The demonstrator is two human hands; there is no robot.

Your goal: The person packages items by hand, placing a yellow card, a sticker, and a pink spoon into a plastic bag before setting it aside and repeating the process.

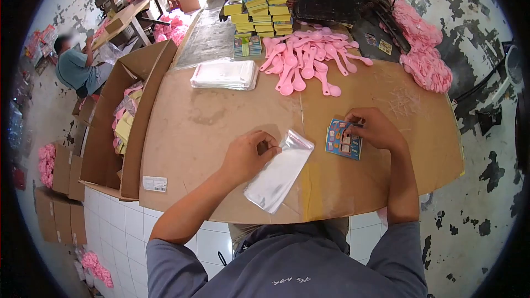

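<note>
A small stack of clear plastic bags (280,174) lies slanted on the cardboard-covered table in front of me. My left hand (248,154) is closed at the upper left edge of these bags, thumb and index finger pinched together there. To the right lies a small pile of blue printed cards (342,146) with little pictures on them. Over its upper right corner, my right hand (378,127) has its fingers curled and closed on the top card. Farther back is a heap of pink plastic measuring spoons (306,58), apart from both hands.
Another stack of clear bags (223,74) lies at the back left. Behind it rise bundled stacks of cards (262,11). An open cardboard box (146,132) stands along the table's left edge. Pink bundles (428,69) rest at the right rear. A person (77,66) sits far left.
</note>
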